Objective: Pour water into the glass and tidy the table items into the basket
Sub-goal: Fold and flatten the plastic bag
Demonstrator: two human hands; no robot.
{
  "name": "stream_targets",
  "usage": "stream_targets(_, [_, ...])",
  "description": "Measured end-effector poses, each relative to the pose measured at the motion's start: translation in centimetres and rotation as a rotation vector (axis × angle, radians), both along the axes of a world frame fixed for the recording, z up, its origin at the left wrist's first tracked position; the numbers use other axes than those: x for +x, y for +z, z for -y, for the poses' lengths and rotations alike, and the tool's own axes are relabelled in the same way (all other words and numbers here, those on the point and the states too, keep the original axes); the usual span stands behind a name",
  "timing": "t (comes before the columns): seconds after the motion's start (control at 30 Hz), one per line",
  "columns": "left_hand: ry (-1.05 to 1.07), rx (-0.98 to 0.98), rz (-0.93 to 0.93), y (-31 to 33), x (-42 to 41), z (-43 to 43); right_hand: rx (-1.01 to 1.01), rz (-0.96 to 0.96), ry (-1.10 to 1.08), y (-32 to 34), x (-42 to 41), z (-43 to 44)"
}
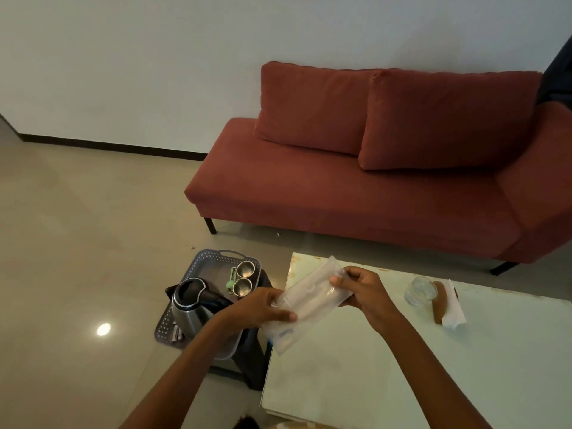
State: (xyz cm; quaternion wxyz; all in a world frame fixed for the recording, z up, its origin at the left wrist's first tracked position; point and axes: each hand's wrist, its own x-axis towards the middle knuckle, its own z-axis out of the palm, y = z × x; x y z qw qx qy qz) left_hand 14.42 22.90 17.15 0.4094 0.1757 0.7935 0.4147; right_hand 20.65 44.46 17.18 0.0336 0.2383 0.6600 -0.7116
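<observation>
The clear plastic packet (305, 301) is held in the air over the left edge of the table (371, 382), tilted, with its far end higher. The left hand (263, 308) grips the near, lower part, thumb on top. The right hand (362, 292) pinches the far, upper part between curled fingers and thumb.

Handling, as judged: the packet appears light, thin and soft. It is likely to bend where unsupported, and the film may be slippery. Hold it across its width near the middle, or at both ends as now. Its contents cannot be made out, so avoid squeezing.

The basket (213, 258) sits just left of the table, lower down. It already holds a kettle (188, 308) and two metal cups (244, 269). Free floor shows between them.

The glass (421, 291) stands on the table to the right, touching a brown item (439, 301) and a napkin (453, 311). Treat it as fragile; whether it is filled cannot be told.
</observation>
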Motion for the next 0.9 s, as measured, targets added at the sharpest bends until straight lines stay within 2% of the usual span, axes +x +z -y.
stream_targets(0.17, [0.134,0.015,-0.037,-1.2,-3.0,4.2,-0.006,0.046,0.07,-0.9,-3.5,2.5])
stream_targets(0.47, [0.289,-0.062,-0.073,-5.6,-14.7,14.2,-0.03,0.152,0.068,-3.4,-13.5,11.8])
stream_targets(0.67, [0.415,-0.133,-0.17,-9.0,-22.8,19.0,0.243,0.141,0.064,-4.6,-24.5,17.4])
stream_targets(0.83, [0.424,-0.015,-0.117,-11.0,-28.3,18.9,0.56,0.071,0.244,-7.7,-31.5,21.5])
stream_targets(0.9, [0.356,-0.045,-0.126,-12.2,-29.3,17.8,0.64,0.087,0.352,-9.4,-32.8,22.7])
